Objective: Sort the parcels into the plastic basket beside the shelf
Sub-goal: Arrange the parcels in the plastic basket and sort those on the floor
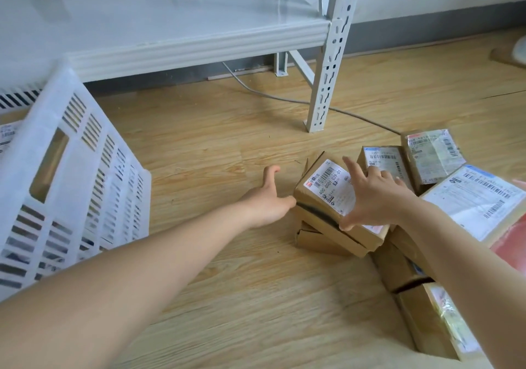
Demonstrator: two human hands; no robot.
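Both arms reach forward, left hand (266, 198) and right hand (373, 195) spread.

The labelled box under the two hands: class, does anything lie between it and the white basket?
Nothing visible does. Between the labelled box and the white basket lies only bare wood floor. The left hand touches the box's near side; the shelf leg stands farther back.

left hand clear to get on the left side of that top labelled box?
Probably yes. The left hand is open beside the labelled box, fingertips about at its left edge, with only bare floor between. The right hand rests on the label side, not blocking that edge.
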